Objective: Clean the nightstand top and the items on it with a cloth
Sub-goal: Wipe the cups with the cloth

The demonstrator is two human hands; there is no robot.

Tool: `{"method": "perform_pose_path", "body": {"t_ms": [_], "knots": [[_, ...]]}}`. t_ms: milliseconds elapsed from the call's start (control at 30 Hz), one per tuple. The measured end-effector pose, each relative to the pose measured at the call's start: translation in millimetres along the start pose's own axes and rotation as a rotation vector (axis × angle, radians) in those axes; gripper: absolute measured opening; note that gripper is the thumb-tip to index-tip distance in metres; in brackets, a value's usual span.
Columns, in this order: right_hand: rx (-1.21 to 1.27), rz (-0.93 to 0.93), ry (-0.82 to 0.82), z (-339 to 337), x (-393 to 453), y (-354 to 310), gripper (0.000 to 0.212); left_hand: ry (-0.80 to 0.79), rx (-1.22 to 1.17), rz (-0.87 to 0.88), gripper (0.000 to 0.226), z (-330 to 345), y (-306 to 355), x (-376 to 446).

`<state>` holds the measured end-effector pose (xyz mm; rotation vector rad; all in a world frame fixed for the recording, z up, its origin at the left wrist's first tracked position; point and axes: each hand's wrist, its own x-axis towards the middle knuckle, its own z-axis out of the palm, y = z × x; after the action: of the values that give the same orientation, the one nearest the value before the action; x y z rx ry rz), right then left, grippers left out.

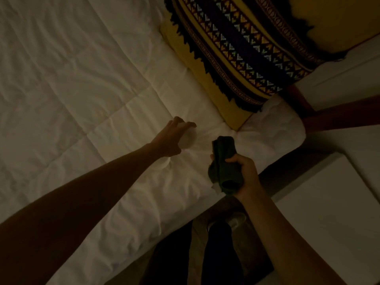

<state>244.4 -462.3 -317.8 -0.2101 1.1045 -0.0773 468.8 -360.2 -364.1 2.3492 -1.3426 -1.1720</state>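
Right hand clenched around a rolled dark green cloth, held above the bed near its right edge; nightstand just beside, to the right. Left hand grasps a small pale rounded object resting on the bedcover; identity unclear in dim light. Cloth judged soft, light, non-slip; mid-roll grip adequate, unfold before wiping.

Bedroom, dim light. Bed fills most of view, white quilted duvet, creased, stitched in squares. Yellow cushion at head end, dark woven band of small triangles, black fringe. White pillow tucked just below it. Dark wooden frame beside bed. White nightstand at right, close to mattress edge. Floor below too dark to read, possibly wood.
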Motion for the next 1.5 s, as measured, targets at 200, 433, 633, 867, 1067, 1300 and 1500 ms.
{"method": "perform_pose_path", "body": {"t_ms": [200, 433, 633, 867, 1067, 1300, 1500], "knots": [[0.137, -0.038, -0.044, -0.8, 6.2, 2.3, 0.054, -0.006, 0.047, 0.021, 0.112, 6.3, -11.6, 2.2], [0.169, -0.049, -0.113, 1.3, 0.5, 11.8, 0.058, 0.113, 0.074, -0.175, 0.138, 17.4, -41.8, -34.4], [0.187, -0.062, -0.118, 4.9, -5.8, 23.0, 0.052, 0.001, 0.068, -0.276, 0.142, 37.4, -58.0, -65.1], [0.145, -0.097, -0.077, 1.2, -28.7, 23.2, 0.052, 0.046, 0.050, -0.282, 0.101, 32.9, -48.9, -71.9], [0.098, -0.109, 0.023, 10.5, -74.7, 10.5, 0.058, 0.086, 0.065, -0.215, 0.103, -4.5, -19.0, -98.2], [-0.126, -0.292, 0.056, 30.2, -144.7, -17.3, 0.061, 0.191, -0.134, -0.059, 0.103, -67.4, 60.4, -124.4], [-0.376, -0.594, 0.051, 45.7, -219.0, -58.3, 0.079, 0.176, -0.434, 0.128, 0.093, -125.3, 172.2, -140.3]]}}
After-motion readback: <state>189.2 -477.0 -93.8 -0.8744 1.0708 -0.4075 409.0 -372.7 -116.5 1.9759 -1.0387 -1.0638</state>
